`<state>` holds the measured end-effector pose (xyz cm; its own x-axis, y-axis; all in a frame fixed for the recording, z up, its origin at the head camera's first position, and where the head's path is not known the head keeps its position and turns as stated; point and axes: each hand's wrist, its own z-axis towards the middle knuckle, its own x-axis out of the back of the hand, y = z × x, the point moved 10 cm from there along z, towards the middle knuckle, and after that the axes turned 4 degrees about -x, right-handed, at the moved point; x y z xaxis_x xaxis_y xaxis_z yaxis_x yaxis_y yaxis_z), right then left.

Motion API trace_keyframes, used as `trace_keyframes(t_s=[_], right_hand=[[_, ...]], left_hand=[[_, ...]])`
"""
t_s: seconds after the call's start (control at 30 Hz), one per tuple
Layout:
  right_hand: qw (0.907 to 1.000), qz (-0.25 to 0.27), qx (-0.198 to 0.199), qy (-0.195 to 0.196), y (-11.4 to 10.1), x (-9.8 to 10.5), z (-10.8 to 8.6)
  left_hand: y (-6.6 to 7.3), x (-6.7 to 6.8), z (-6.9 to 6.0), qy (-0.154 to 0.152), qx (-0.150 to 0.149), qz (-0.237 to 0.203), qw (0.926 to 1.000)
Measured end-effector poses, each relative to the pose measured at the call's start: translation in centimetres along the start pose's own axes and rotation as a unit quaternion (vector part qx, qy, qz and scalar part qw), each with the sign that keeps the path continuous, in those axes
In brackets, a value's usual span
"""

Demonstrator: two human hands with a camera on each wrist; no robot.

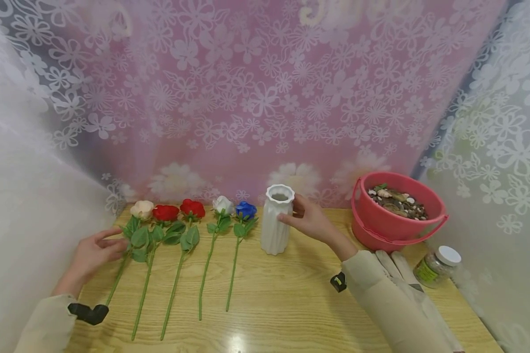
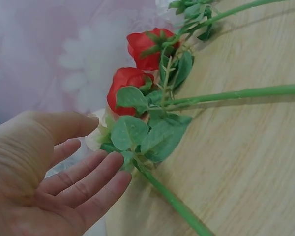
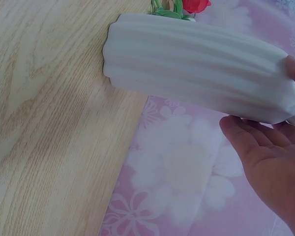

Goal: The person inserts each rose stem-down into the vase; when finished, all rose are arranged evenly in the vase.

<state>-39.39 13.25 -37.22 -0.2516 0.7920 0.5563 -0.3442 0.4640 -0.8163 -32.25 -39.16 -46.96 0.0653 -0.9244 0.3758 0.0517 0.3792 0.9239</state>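
Far left: left hand (image 1: 94,254), thumb well apart from loosely bent fingers, holding nothing. Positioned at the leaves (image 1: 139,237) of the peach rose (image 1: 142,210), outermost in a row of five on the table (image 1: 300,299). Contact between fingertips and leaves not certain from either view. For a clean pick-up, judged best to pinch the green stem (image 1: 119,274) just below the leaves, not the petals, and to raise before drawing sideways.

Next along: first red rose (image 1: 165,213), with foliage crowding that of the peach rose. Likely to snag; free the leaves gently. Then second red rose (image 1: 192,209), white rose (image 1: 223,205) and blue rose (image 1: 246,210), all laid with heads toward the curtain (image 1: 265,137).

Just beside the blue rose: white vase (image 1: 272,233), standing near the back of the table. Gripped near the neck by the right hand (image 1: 310,218), thumb on the near side, fingers behind. Advisable to hold firmly there and keep the thumb clear of the mouth.

Further right: pink bucket (image 1: 395,229) containing shells and pebbles (image 1: 395,202). Pale glove (image 1: 404,268) partly hidden by the right sleeve (image 1: 386,299); lidded jar (image 1: 432,269) near the glove. Main hindrance judged to be tight room around sleeve, bucket and jar; move the forearm with care.
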Motion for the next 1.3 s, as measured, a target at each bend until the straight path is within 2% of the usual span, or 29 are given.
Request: trace_keyframes(t_s=[0.13,0.27,0.47,0.83,1.07,1.3], right_hand=[[1.0000,-0.007,0.003,0.002,0.0,0.0,0.0],[1.0000,-0.009,0.000,0.002,0.0,0.0,0.1],[0.9999,-0.010,-0.001,-0.004,-0.3,-0.1,0.0],[0.9998,-0.018,0.005,-0.005,-0.4,-0.2,0.0],[0.9998,-0.019,0.006,-0.002,-0.5,-0.2,-0.1],[0.9998,-0.017,0.013,0.000,-0.9,0.0,-0.3]], left_hand=[[-0.7,-0.1,-0.1,-0.005,0.019,0.039,0.9991],[-1.2,-0.3,-0.1,-0.008,0.029,0.047,0.9985],[-1.8,-0.5,-0.2,-0.017,0.040,0.064,0.9970],[-3.0,-0.6,0.2,-0.026,0.049,0.131,0.9898],[-2.5,-1.1,0.1,-0.022,0.037,0.190,0.9808],[-2.0,-0.9,-0.1,-0.015,0.036,0.214,0.9761]])
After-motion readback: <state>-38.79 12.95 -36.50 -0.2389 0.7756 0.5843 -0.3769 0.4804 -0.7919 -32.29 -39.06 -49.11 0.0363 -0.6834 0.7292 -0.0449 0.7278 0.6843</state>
